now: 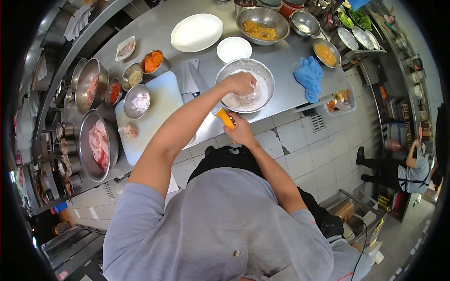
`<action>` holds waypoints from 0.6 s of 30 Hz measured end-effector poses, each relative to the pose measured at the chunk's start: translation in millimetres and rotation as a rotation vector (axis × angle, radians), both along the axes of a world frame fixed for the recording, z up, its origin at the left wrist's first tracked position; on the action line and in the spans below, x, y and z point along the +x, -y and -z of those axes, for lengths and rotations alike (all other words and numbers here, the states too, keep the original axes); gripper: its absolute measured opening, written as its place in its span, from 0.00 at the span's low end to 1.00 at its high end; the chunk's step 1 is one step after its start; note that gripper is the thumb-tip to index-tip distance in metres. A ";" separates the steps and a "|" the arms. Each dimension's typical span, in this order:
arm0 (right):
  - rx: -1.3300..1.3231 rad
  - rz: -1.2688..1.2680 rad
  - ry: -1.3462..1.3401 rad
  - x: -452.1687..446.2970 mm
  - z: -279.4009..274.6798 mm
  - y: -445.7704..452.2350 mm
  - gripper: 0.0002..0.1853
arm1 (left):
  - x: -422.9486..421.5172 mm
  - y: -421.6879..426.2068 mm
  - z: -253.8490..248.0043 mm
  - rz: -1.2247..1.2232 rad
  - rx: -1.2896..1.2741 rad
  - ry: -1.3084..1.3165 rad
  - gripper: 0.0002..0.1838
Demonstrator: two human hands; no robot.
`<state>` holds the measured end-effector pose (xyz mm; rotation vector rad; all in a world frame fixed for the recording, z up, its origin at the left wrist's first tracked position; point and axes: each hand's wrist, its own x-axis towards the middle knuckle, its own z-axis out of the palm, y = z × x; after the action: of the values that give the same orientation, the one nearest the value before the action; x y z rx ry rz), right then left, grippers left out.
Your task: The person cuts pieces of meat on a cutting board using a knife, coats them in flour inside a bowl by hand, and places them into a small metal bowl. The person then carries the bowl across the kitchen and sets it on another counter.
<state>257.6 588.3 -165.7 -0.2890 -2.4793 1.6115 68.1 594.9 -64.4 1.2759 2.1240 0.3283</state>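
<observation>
My left hand (241, 84) is inside a metal bowl (269, 96) of white, flour-like powder (248, 99). Its fingers are curled and dusted white; whatever they hold is hidden. My right hand (243, 130) is closed round the orange handle of a large knife (225, 119), just off the table edge below the bowl. The blade slants up and left beneath my left forearm, which covers its middle. Left of it lies a white cutting board (161, 100), bearing a small bowl of pale, powdery pieces (139, 101) and a wrapped pinkish lump (128, 130).
Bowls of raw meat (98, 145) and minced meat (92, 89) stand at the left. Behind are orange pieces (152, 61), an oval plate (197, 33) and a white bowl (234, 49). A blue cloth (308, 78) lies right. Another person (412, 173) stands at far right.
</observation>
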 end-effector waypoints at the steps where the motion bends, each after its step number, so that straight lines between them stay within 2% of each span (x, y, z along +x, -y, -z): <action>1: 0.003 0.006 0.015 -0.9 -2.2 0.1 0.26 | -8.4 1.2 -9.2 -0.037 -0.018 -0.076 0.24; 3: 0.011 0.011 0.052 0.3 -8.1 0.3 0.26 | -17.6 3.7 -25.9 -0.116 -0.053 -0.222 0.25; 6: -0.009 0.005 0.070 -0.6 -7.7 1.0 0.26 | -17.5 6.4 -31.5 -0.231 -0.051 -0.236 0.25; 9: -0.012 0.013 0.139 -1.1 -13.4 1.1 0.26 | -8.3 3.6 0.0 -0.111 -0.109 -0.138 0.26; 10: -0.024 0.004 0.118 -1.4 -12.6 1.1 0.26 | 3.0 4.5 14.6 -0.154 -0.050 -0.129 0.22; 13: -0.022 -0.029 0.067 -4.2 -7.1 -0.8 0.24 | 46.2 4.2 11.3 -0.192 -0.054 -0.256 0.18; 16: -0.002 -0.062 0.032 -5.4 -3.6 -0.6 0.24 | 46.5 -5.1 40.1 -0.201 -0.019 -0.402 0.17; 18: -0.053 -0.057 -0.009 -6.3 -4.2 0.3 0.25 | 40.2 -5.6 38.3 -0.247 -0.018 -0.313 0.17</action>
<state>251.2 588.0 -161.5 -0.2185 -2.4628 1.6984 108.3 600.5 -102.6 1.1123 2.5532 0.2220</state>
